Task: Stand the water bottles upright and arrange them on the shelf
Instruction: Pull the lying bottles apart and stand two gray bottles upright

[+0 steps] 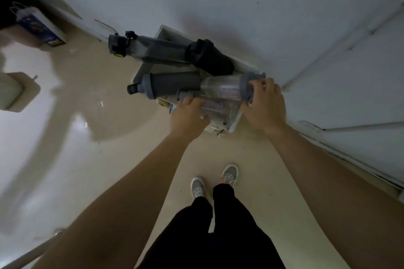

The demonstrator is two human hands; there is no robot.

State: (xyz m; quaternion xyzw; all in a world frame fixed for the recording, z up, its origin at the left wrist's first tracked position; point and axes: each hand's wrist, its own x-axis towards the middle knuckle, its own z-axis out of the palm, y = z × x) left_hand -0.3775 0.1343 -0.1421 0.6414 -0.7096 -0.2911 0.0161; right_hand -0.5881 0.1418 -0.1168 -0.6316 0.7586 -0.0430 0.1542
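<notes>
Two bare hands gripping water bottles lying on a low white shelf.

Both arms are reaching down and forward. The left hand is clasping a clear plastic bottle; the right hand is grasping the grey lid of a second clear bottle. Beyond, three grey and black bottles are lying flat on the white shelf; none appears upright yet, so most work is remaining.

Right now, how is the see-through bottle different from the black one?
The clear bottle shows its inside and printed letters; the black bottle is dark and solid. Both hands, left hand and right hand, grip the clear one; nobody touches the black one. Both lie sideways on the shelf.
</notes>
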